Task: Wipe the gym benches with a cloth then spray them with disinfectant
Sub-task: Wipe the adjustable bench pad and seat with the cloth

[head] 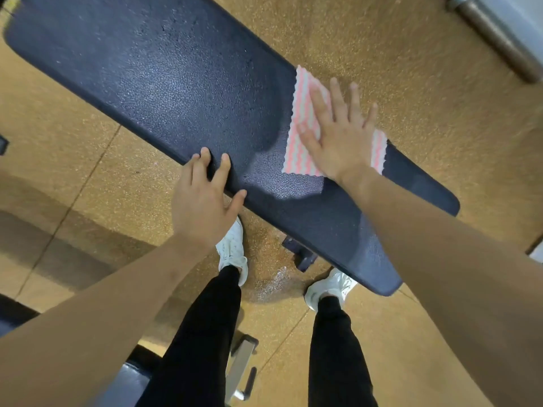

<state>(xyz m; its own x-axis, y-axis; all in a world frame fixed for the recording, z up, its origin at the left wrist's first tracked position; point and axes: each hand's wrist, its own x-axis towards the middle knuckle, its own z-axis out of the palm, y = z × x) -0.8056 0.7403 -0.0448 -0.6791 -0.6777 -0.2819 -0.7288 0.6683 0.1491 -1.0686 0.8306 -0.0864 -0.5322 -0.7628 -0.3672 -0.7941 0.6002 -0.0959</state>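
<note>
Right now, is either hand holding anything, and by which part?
Nothing is gripped. The right hand presses flat on the middle of the cloth against the bench. The left hand rests on its near edge, fingers straight.

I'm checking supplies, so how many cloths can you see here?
1. The cloth lies flat on the bench, at its far edge, pressed under the right hand. Others may be outside the view.

Speckled tan floor (382, 39) — a wet patch (273, 282) between white shoes (232, 248); metal bar (493, 39) top right
</note>
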